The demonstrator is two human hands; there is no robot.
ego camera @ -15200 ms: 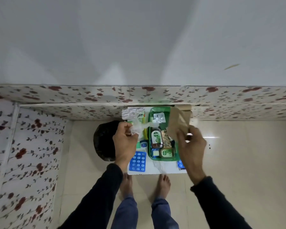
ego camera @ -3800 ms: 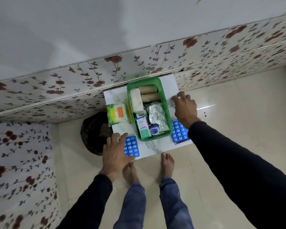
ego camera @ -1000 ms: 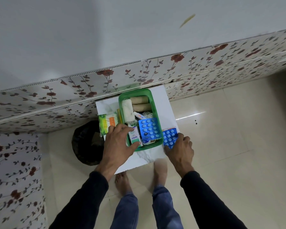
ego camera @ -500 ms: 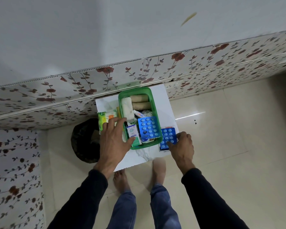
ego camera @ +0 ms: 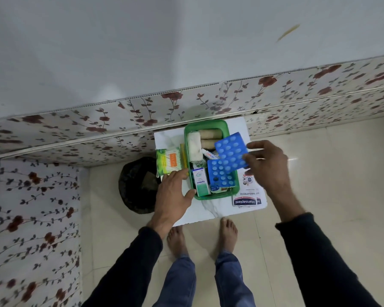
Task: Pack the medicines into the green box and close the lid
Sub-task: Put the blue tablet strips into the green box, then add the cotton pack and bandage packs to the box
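The green box (ego camera: 208, 125) stands open on a small white table (ego camera: 208, 210). Inside it lie a white gauze roll (ego camera: 194, 145), two tan bandage rolls (ego camera: 208, 134), a small white-and-green carton (ego camera: 201, 181) and a blue blister pack (ego camera: 220, 176). My right hand (ego camera: 267, 166) holds a second blue blister pack (ego camera: 231, 152) by its right edge, tilted above the box. My left hand (ego camera: 174, 197) rests spread beside the box's left front corner, its thumb against the wall. A green-and-orange packet (ego camera: 167, 161) lies left of the box. A white plaster packet (ego camera: 247, 197) lies at its right.
A black bin (ego camera: 136, 185) sits on the floor left of the table. A floral-panelled wall (ego camera: 98, 129) runs just behind the table and down the left side. My bare feet (ego camera: 227, 232) stand at the table's front edge on the pale tiled floor.
My right hand has picked the second blue blister pack off the table's right side and raised it over the box, uncovering the plaster packet. My left hand has stayed at the box's left side.
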